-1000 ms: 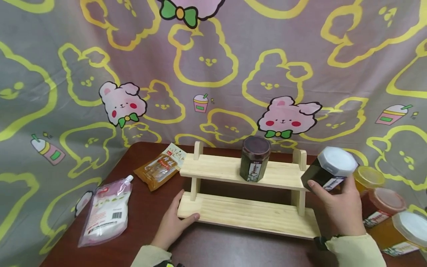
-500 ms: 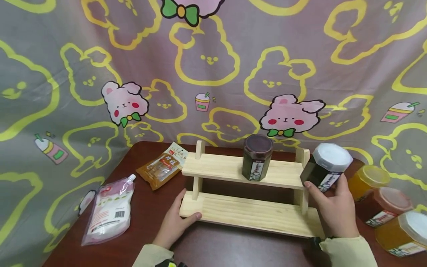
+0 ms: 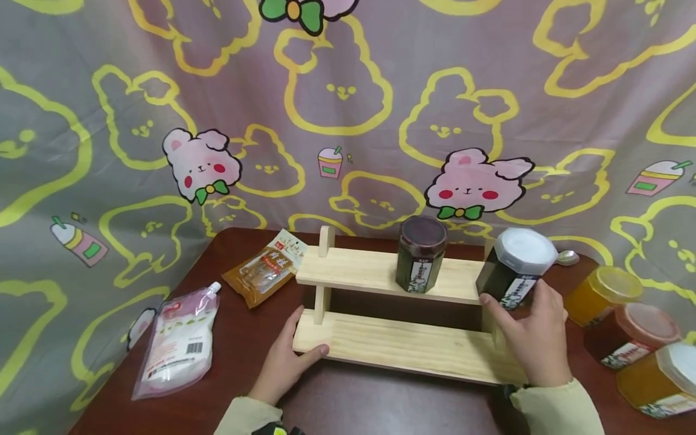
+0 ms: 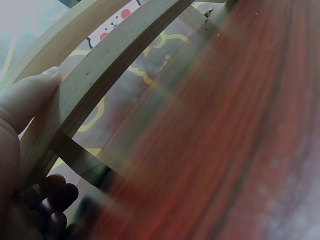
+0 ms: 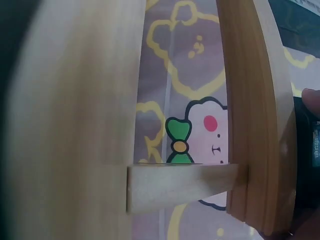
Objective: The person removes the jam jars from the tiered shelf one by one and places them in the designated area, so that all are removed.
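My left hand [image 3: 285, 362] grips the left end of the lower board of a two-tier wooden shelf [image 3: 402, 347]. In the left wrist view its thumb [image 4: 37, 92] lies on the board, with the fingers curled beneath. A dark jar with a white lid [image 3: 508, 272] is in my right hand [image 3: 535, 335], upright at the right end of the upper board; whether its base touches the wood cannot be told. Further left on that board stands another dark jar with a dark lid [image 3: 421, 257]. In the right wrist view the held jar [image 5: 305, 150] shows partly at the right edge.
Right of the shelf stand a yellow-lidded jar [image 3: 603, 296], a red jar [image 3: 631, 335] and an amber jar [image 3: 660, 377]. A spoon [image 3: 567, 258] lies behind. On the left are a brown snack packet [image 3: 263, 272] and a white spouted pouch [image 3: 179, 344]. A patterned curtain [image 3: 370, 121] hangs behind.
My right hand has carried the white-lidded jar leftward and made it more upright at the upper board's right end. The spoon has come into view. My left hand keeps its hold on the shelf.
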{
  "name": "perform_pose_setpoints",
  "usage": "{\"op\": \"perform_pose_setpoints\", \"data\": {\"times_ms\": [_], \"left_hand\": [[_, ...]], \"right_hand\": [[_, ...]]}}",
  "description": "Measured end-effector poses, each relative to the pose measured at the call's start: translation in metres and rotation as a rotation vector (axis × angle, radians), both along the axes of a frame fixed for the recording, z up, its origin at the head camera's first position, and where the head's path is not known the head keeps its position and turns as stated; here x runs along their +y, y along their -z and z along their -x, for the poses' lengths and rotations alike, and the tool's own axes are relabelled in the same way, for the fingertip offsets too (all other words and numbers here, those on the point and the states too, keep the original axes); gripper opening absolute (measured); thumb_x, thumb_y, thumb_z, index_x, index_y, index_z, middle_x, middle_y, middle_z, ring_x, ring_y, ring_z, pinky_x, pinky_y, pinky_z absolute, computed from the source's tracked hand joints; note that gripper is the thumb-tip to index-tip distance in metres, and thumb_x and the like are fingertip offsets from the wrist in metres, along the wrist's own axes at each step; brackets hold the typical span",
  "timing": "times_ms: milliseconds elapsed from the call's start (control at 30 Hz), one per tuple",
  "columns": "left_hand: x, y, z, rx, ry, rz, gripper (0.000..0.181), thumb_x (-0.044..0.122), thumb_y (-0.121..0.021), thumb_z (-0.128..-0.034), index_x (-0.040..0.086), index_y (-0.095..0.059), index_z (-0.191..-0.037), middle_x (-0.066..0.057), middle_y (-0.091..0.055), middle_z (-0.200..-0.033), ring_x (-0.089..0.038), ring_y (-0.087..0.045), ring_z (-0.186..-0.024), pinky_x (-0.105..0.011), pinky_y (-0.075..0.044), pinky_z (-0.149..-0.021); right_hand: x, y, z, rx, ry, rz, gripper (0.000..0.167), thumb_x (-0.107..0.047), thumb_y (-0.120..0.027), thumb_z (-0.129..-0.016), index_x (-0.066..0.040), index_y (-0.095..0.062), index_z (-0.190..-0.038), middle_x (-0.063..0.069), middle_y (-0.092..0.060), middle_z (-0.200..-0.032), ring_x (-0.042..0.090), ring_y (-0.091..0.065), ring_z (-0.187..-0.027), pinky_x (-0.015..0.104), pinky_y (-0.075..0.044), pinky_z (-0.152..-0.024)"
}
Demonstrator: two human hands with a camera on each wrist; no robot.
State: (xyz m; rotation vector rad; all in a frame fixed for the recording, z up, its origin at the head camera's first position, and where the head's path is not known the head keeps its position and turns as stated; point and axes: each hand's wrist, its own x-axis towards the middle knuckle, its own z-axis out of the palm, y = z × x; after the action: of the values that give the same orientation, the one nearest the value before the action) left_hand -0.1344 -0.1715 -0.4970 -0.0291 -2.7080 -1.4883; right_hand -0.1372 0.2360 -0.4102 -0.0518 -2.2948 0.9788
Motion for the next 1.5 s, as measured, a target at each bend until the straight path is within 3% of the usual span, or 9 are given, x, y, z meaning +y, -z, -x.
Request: {"op": "perform_pose_setpoints", "data": {"times_ms": [167,333,567,700,900,1300,1500], "left_hand": [[-0.001,0.002,0.001,0.021,-0.004,0.005,0.102,0.047,-0.085,-0.0774,0.011,-0.032,-0.157,-0.019,-0.043,-0.153,-0.037,-0.043,-0.138,-0.059,-0.037,-0.109],[-0.001,0.003,0.001,0.004,-0.005,-0.004,0.104,0.048,-0.086,-0.0764,0.012,-0.031,-0.157,-0.018,-0.042,-0.155,-0.037,-0.042,-0.139,-0.059,-0.036,-0.109],[-0.002,0.003,0.002,0.002,-0.008,-0.005,0.105,0.047,-0.086,-0.0762,0.013,-0.03,-0.158,-0.018,-0.043,-0.154,-0.037,-0.043,-0.138,-0.058,-0.036,-0.109],[-0.003,0.003,0.002,-0.013,-0.014,-0.009,0.106,0.048,-0.086,-0.0761,0.014,-0.029,-0.158,-0.017,-0.041,-0.155,-0.036,-0.041,-0.14,-0.058,-0.035,-0.111],[-0.003,0.004,0.002,-0.021,-0.015,0.001,0.106,0.049,-0.085,-0.0766,0.013,-0.028,-0.159,-0.017,-0.04,-0.156,-0.036,-0.04,-0.14,-0.059,-0.034,-0.111],[0.0,0.001,0.0,0.007,-0.008,-0.005,0.104,0.046,-0.086,-0.0767,0.011,-0.031,-0.157,-0.019,-0.043,-0.154,-0.038,-0.043,-0.138,-0.059,-0.036,-0.109],[-0.001,0.001,0.0,-0.003,-0.004,-0.011,0.104,0.047,-0.086,-0.0773,0.011,-0.03,-0.158,-0.019,-0.042,-0.154,-0.038,-0.042,-0.139,-0.059,-0.035,-0.11]], "right_hand": [[-0.007,-0.001,0.003,0.038,0.004,-0.055,0.066,-0.015,-0.09,-0.071,0.007,-0.053,-0.122,0.025,-0.057,-0.103,0.045,-0.044,-0.109,0.061,-0.018,-0.097],[-0.016,-0.004,0.004,0.037,-0.013,-0.097,0.072,-0.017,-0.091,-0.069,0.008,-0.052,-0.124,0.028,-0.059,-0.107,0.044,-0.049,-0.105,0.062,-0.019,-0.105],[-0.022,-0.009,0.007,0.021,-0.01,-0.183,0.073,-0.027,-0.091,-0.071,0.009,-0.054,-0.122,0.029,-0.062,-0.104,0.044,-0.053,-0.099,0.059,-0.035,-0.095],[-0.024,-0.012,0.009,0.011,-0.011,-0.209,0.073,-0.032,-0.091,-0.071,0.008,-0.055,-0.121,0.029,-0.063,-0.105,0.045,-0.055,-0.102,0.06,-0.035,-0.096],[-0.028,-0.014,0.01,-0.025,0.016,-0.244,0.067,-0.037,-0.09,-0.071,0.005,-0.056,-0.111,0.025,-0.06,-0.097,0.044,-0.052,-0.096,0.062,-0.032,-0.086],[-0.03,-0.023,0.01,-0.072,0.031,-0.305,0.068,-0.043,-0.089,-0.071,0.006,-0.057,-0.106,0.023,-0.056,-0.094,0.046,-0.05,-0.093,0.063,-0.032,-0.079],[-0.031,-0.027,0.011,-0.136,0.037,-0.323,0.076,-0.048,-0.089,-0.071,0.007,-0.057,-0.112,0.026,-0.057,-0.099,0.047,-0.049,-0.096,0.064,-0.032,-0.078]]}}
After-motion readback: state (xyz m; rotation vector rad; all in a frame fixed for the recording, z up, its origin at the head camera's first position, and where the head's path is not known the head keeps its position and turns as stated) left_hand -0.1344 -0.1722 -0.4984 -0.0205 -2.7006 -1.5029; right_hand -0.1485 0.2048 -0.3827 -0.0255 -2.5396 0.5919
